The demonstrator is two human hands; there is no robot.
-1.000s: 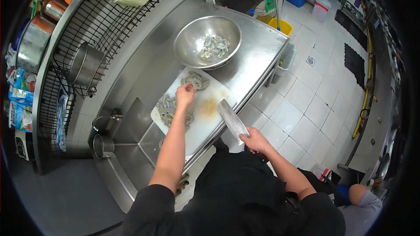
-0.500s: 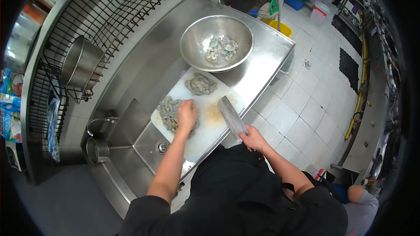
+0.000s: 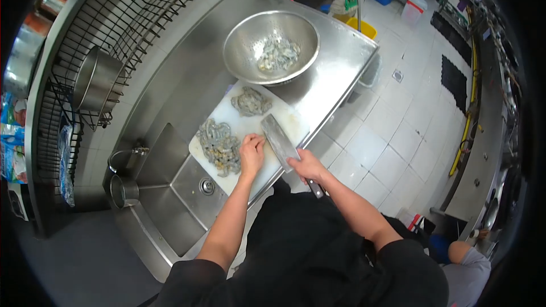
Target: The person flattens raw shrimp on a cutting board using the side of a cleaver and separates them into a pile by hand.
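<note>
My right hand (image 3: 307,167) is closed on the dark handle of a cleaver (image 3: 278,141), whose broad blade lies over the right part of the white cutting board (image 3: 232,181). Beside the blade, my left hand (image 3: 252,152) is on the board with its fingers bent together; whatever they hold is too small to make out. One pile of raw shrimp (image 3: 219,146) lies to the left of that hand. A smaller shrimp pile (image 3: 251,102) is at the board's far end. Beyond it, a perforated steel bowl (image 3: 239,51) holds more shrimp pieces.
The steel sink (image 3: 176,204) with a drain lies left of the board. A wire rack (image 3: 142,23) with a steel pot (image 3: 96,82) runs along the wall. A yellow bucket (image 3: 364,27) stands beyond the counter. Another person's arm and sleeve (image 3: 469,267) show at lower right.
My left hand has moved from the nearer shrimp pile to the right, beside the blade. The cleaver has come in farther over the board.
</note>
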